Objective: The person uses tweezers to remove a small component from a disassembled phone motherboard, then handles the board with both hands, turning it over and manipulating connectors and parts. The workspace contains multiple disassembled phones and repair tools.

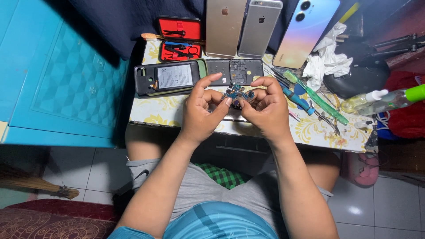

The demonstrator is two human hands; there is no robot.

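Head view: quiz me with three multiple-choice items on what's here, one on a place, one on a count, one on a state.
1. Where is the small circuit board?
A. Lying in the red tool case
B. Held between the fingertips of both hands, above the table
C. On the floor tiles

2. How many whole phones lie face down along the far edge of the table?
A. One
B. Three
C. Five

3. What state is the dark phone with the green case in?
A. Back cover off, battery showing
B. Closed, screen lit
C. Wrapped in tissue

Answers: 1 B, as the left hand and right hand pinch it together. 2 B, as a gold phone, a silver phone and a pastel phone lie in a row. 3 A, as its battery faces up in the open frame.
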